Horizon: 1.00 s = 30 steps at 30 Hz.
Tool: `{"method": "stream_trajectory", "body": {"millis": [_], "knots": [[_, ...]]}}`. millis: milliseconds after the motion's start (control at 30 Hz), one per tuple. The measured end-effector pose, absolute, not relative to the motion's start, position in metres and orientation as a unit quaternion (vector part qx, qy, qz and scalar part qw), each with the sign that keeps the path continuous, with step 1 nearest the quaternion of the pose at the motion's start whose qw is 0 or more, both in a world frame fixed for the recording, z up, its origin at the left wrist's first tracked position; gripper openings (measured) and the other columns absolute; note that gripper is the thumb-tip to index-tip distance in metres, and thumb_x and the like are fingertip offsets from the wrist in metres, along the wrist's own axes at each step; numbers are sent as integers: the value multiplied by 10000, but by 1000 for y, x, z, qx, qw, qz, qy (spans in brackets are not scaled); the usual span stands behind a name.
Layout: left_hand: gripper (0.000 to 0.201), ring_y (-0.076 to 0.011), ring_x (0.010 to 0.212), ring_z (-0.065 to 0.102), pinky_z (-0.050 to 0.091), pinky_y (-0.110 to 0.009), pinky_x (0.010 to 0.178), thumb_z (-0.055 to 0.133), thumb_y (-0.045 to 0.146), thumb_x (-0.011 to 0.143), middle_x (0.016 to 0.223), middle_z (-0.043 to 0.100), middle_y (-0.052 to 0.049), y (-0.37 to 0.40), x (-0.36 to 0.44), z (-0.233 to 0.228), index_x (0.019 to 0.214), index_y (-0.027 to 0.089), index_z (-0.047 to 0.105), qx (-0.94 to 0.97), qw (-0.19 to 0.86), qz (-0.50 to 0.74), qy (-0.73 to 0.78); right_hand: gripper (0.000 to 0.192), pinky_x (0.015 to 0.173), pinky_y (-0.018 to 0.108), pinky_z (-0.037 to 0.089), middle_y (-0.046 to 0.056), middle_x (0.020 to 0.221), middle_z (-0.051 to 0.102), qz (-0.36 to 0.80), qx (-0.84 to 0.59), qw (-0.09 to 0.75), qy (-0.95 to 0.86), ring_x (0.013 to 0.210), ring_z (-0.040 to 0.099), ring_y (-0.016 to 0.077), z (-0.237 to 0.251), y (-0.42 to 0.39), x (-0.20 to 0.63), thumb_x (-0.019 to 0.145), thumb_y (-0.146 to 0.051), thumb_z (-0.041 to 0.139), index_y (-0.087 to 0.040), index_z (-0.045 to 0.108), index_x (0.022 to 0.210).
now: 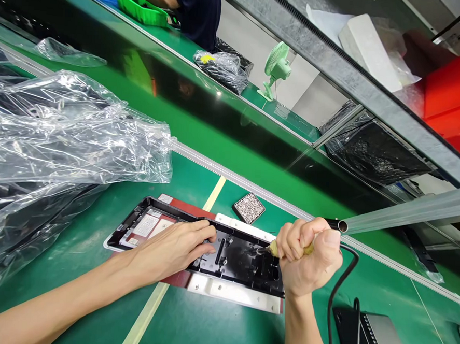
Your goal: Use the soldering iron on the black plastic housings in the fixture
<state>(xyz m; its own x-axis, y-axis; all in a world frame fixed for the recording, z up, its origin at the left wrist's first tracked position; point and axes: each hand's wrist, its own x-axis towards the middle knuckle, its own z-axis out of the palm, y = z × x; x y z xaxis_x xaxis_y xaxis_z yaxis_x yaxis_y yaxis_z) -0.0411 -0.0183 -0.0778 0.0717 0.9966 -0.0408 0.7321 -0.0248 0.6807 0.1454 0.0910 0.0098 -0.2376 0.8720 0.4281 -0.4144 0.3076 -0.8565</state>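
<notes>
A long black plastic housing (243, 276) lies open side up on a red-brown base plate (179, 279) with white blocks (242, 292) along its sides. My left hand (189, 242) rests across the housing, fingers loosely bent and thumb apart, with nothing visible in it. In a closed fist, my right hand (306, 254) grips a yellow-handled hand tool (274, 248). Its thin metal tip points left, down into the housing; the fist hides most of the handle. A dark tube with a hollow metal end (342, 226) shows beside this fist; whether I hold it is unclear.
A speckled square block (249, 208) sits behind the housing. Plastic-wrapped black parts (76, 136) pile up at left. A black cable (340, 287) runs down at right beside a grey-black object (375, 339). Across the divider are a co-worker (198, 14), green bin (141, 8) and fan (277, 66).
</notes>
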Motion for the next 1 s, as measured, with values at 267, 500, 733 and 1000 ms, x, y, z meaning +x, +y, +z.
{"method": "stream_trajectory", "body": {"millis": [267, 500, 733, 1000], "knots": [[167, -150, 739, 584, 362, -273, 642, 457, 311, 1040, 972, 615, 4, -18, -41, -78, 946, 226, 566, 678, 282, 235, 637, 424, 317, 182, 277, -86, 425, 327, 547, -208, 582, -564, 348, 264, 63, 10, 91, 145, 948, -415, 563, -204, 466, 593], [172, -155, 760, 589, 362, -278, 655, 439, 307, 1047, 981, 611, 0, -17, -41, -79, 951, 226, 557, 679, 284, 236, 634, 427, 318, 182, 274, -84, 424, 327, 553, -207, 580, -562, 349, 264, 64, 10, 91, 145, 945, -413, 568, -203, 461, 588], [176, -153, 748, 584, 364, -280, 648, 437, 305, 1045, 974, 608, 1, -18, -41, -79, 944, 223, 556, 679, 285, 233, 635, 433, 318, 179, 270, -87, 425, 317, 549, -196, 580, -570, 351, 258, 62, 10, 91, 145, 954, -422, 560, -203, 464, 594], [193, -156, 747, 587, 369, -281, 646, 428, 306, 1043, 966, 614, -10, -17, -41, -77, 941, 217, 565, 683, 277, 239, 632, 436, 322, 176, 261, -87, 424, 307, 552, -203, 577, -567, 355, 256, 63, 10, 90, 145, 954, -430, 553, -207, 450, 593]]}}
